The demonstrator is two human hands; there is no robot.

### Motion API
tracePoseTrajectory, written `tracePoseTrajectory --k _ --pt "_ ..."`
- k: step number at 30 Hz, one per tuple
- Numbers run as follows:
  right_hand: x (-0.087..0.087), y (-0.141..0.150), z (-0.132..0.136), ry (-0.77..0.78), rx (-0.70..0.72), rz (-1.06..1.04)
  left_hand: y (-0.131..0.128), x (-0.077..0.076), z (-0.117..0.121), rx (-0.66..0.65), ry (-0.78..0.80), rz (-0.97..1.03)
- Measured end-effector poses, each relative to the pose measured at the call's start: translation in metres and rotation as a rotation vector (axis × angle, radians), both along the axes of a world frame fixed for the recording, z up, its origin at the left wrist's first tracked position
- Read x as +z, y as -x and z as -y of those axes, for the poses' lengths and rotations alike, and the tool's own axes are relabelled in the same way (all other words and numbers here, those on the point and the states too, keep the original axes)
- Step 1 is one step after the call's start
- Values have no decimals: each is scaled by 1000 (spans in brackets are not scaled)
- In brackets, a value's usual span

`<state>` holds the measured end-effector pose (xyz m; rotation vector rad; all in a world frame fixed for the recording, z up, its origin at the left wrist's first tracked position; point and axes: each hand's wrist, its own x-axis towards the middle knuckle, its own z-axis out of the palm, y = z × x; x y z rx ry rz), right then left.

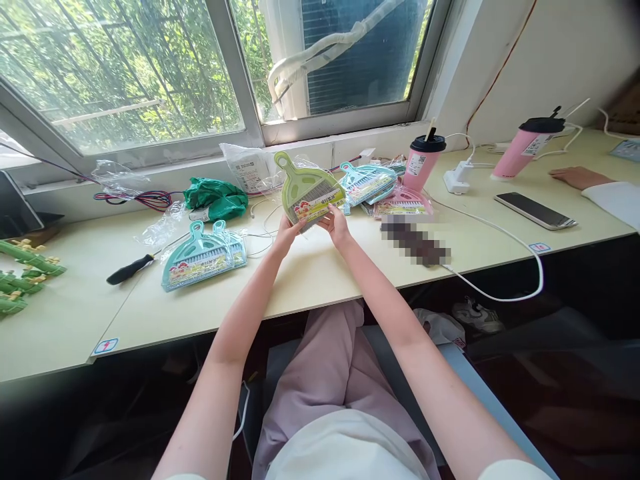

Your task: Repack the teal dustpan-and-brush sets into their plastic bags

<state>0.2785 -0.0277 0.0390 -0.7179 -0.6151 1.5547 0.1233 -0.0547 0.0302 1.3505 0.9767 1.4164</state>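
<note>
I hold a light green mini dustpan-and-brush set [306, 189] up over the desk, handle pointing up and away. My left hand [286, 233] grips its lower left corner and my right hand [336, 225] grips its lower right corner by the label. Two teal dustpan sets [203, 255] in clear wrap lie to the left on the desk. More teal sets [367, 181] and a pink set [403, 202] lie behind and to the right.
A black-handled screwdriver [131, 269], a green bag [215, 198], clear wrappers [119, 177] and coloured wires lie at left. Two pink cups [423, 162] [527, 145], a white charger [457, 179] with cable, and a phone [535, 210] sit at right. Another person's hand [577, 177] rests far right.
</note>
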Motion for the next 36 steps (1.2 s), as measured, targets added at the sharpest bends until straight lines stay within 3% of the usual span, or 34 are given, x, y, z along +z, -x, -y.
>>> tracePoseTrajectory --k 16,27,36 --pt "-8 -5 -10 4 -53 65 -6 8 8 -68 -1 -33" --pt "-8 -2 -9 21 -62 60 -8 0 3 25 9 -10" --pt "-4 -3 -5 -53 28 50 -6 1 1 54 -24 25"
